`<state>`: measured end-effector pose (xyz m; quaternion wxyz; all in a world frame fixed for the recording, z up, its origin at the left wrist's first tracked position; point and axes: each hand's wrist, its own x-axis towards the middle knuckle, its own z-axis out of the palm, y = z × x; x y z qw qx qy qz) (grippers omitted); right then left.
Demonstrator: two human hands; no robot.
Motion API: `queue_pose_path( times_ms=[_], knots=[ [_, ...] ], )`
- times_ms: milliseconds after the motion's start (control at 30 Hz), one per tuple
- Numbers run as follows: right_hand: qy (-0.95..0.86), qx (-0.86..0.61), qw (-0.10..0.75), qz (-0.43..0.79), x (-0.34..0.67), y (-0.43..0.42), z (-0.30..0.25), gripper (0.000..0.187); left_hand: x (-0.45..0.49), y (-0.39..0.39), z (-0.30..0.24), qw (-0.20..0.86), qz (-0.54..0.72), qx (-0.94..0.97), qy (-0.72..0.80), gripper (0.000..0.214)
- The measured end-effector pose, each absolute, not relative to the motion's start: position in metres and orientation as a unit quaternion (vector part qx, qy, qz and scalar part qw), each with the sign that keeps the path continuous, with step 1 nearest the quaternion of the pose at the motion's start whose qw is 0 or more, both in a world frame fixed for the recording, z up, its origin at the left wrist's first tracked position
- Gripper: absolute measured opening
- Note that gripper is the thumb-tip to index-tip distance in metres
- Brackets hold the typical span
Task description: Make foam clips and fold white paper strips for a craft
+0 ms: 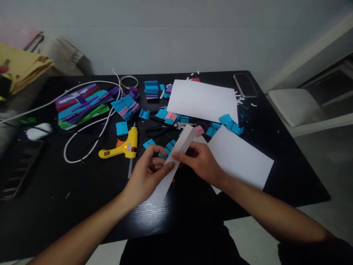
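A long folded strip of white paper (180,142) slants between my two hands above the black table. My left hand (149,169) pinches its lower part, thumb on top and fingers beneath. Higher up, my right hand (202,162) grips the right edge, its thumb pressed on the paper and its other fingers partly hidden behind. Small folded blue paper pieces (150,143) lie just beyond my left hand. Black-handled scissors (160,130) rest behind the strip, partly covered. A white paper sheet (242,158) lies beside my right forearm.
A yellow glue gun (131,141) with a lit light lies left of my hands. A white cable (66,151) loops around bundles of coloured paper strips (82,105). Another white sheet (204,99), a phone (245,85) and paper scraps are at the back. A white chair (295,106) stands right.
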<state>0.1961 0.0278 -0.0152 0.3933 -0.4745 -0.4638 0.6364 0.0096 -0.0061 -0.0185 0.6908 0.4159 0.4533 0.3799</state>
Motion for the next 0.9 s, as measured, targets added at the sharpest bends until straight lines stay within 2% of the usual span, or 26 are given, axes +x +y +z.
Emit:
queue_pose_path(
  times_ms=[200, 400, 500, 600, 667, 733, 800, 900],
  knots=[
    [-0.495, -0.487, 0.372, 0.616, 0.199, 0.029, -0.02, 0.024, 0.006, -0.006, -0.014, 0.612, 0.352, 0.54, 0.458, 0.009],
    [-0.448, -0.479, 0.36, 0.664, 0.203, 0.032, -0.017, 0.023, -0.008, -0.001, 0.0, 0.675, 0.283, 0.565, 0.381, 0.029],
    [-0.427, -0.463, 0.357, 0.69, 0.203, 0.032, -0.016, 0.027, -0.008, 0.0, 0.002, 0.694, 0.283, 0.548, 0.372, 0.026],
    [-0.406, -0.469, 0.39, 0.681, 0.202, 0.032, -0.018, 0.037, -0.006, -0.002, 0.004, 0.707, 0.291, 0.532, 0.363, 0.022],
    [-0.408, -0.486, 0.441, 0.635, 0.204, 0.033, -0.02, 0.051, -0.005, -0.003, 0.005, 0.717, 0.306, 0.515, 0.357, 0.022],
    [-0.464, -0.499, 0.487, 0.546, 0.206, 0.033, -0.021, 0.056, -0.006, -0.003, 0.005, 0.72, 0.338, 0.488, 0.36, 0.021],
    [-0.571, -0.489, 0.494, 0.437, 0.21, 0.031, -0.018, 0.046, -0.01, -0.003, 0.004, 0.712, 0.378, 0.463, 0.369, 0.017],
    [-0.717, -0.416, 0.442, 0.343, 0.212, 0.025, -0.009, 0.037, -0.018, -0.001, -0.001, 0.688, 0.421, 0.456, 0.377, 0.02]
  ],
)
